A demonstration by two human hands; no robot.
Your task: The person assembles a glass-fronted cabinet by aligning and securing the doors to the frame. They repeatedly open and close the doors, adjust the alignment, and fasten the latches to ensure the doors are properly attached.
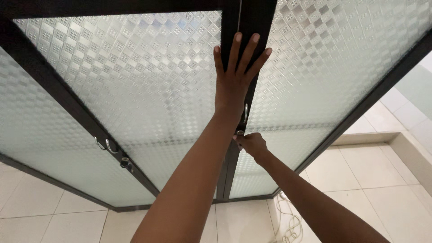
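Pressing flat on the dark door frame (234, 27), the left hand (235, 76) had its grip spread wide, fingers fanned upward and palm against the vertical stile where the two frosted doors met. Frame stile ran top to bottom near the middle of the view.

Right hand (251, 144) sat lower on the same stile, just below the left wrist, grip pressed together around a small lock or key (240, 133) at the frame. Could not tell exactly what the fingertips pinched; too small and partly hidden by the knuckles.

A curved metal handle (245, 112) showed on the stile just right of the left wrist, directly above the right hand.

Left of the stile: frosted patterned glass panel (148, 90), checker texture on top, plain band lower down. Right of the stile: matching glass panel (324, 63).

Further left of the stile, a second dark frame member carried another metal handle (108, 145) with a lock cylinder (125, 162) just beneath it, well apart from both hands.

Below the stile, pale floor tiles (373, 166). A white cable (288, 220) lay coiled on the floor near the foot of the frame, under the right forearm. A raised tiled step (405, 148) ran along the far right of the stile.
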